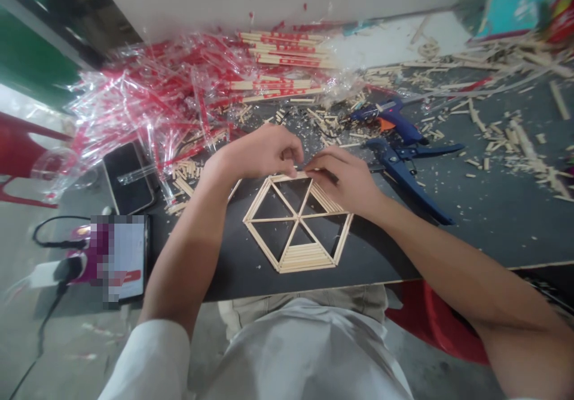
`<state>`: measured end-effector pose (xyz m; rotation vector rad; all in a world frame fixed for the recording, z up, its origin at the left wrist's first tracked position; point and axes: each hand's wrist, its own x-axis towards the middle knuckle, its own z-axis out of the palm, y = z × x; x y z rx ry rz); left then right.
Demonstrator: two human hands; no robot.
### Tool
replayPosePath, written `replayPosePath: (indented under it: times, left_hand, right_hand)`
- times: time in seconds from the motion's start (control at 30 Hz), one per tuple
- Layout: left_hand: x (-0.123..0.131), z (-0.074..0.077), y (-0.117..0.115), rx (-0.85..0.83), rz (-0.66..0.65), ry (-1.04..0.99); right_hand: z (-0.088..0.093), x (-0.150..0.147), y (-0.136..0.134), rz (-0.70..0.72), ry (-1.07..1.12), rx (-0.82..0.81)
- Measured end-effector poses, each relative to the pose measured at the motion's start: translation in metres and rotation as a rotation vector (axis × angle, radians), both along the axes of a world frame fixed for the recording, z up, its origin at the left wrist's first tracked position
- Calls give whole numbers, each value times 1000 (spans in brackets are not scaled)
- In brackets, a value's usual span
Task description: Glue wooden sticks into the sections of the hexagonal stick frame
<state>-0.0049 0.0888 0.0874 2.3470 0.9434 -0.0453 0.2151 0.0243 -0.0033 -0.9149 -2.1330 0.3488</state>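
Note:
A hexagonal frame of chopsticks (296, 217) lies flat on the dark table, with spokes meeting in its middle. Rows of sticks fill parts of its lower and upper-right sections. My left hand (264, 152) is curled just above the top side, thumb and fingers drawn together; whatever is between them is too small to make out. At the upper-right corner, my right hand (347, 179) has its bent fingers closed on the frame, covering part of that side. A blue glue gun (394, 119) with an orange trigger and a blue-handled cutting tool (403, 170) lie beyond my right hand.
Red-printed clear wrappers (152, 98) heap up at the back left, beside wrapped chopsticks (287, 50). Cut stick pieces (515, 137) litter the table's right. At left are a dark phone (129, 179), a lit phone (134, 256) and a purple power block (87, 250) with cables.

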Motion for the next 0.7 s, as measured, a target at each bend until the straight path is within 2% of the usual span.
replayPosePath:
  times: [0.13,0.33,0.7]
  left_hand:
    - [3,-3,-2,-12,-24,32]
    - [-5,3,-6,-25,39,113]
    - [-10,6,-4,-40,-26,181]
  right_hand:
    - [1,1,0,4,-19,-17]
    - [-2,0,0,19,5,-5]
    - [-2,-5,-4,48,5,-13]
